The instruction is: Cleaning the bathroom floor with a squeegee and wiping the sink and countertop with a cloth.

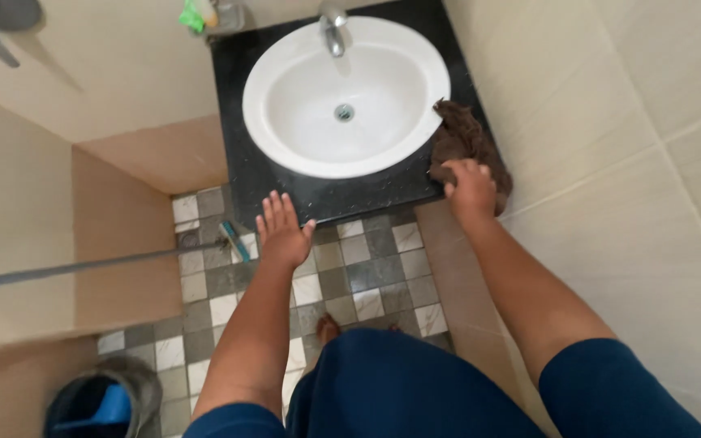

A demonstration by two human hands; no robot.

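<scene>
Your right hand (470, 185) presses a brown cloth (462, 139) on the black counter (241, 170); your left hand (282, 231) hovers open, holding nothing.

Nearest you, below both hands, lies the grey and white checked floor (367, 272), with a dark bucket (95, 401) holding something blue well off to the lower left of your left hand. Your left hand is spread flat, fingers apart, just short of the counter's front edge. A teal-handled brush (235, 242) lies on the tiles just left of it. Your right hand curls over the near end of the cloth, which bunches away from your fingers along the counter's right side and touches the rim of the white basin (285, 97). Beyond both hands stands the chrome tap (333, 31), and farther left a small holder with something green (195, 16); any label there is too small to tell.
</scene>
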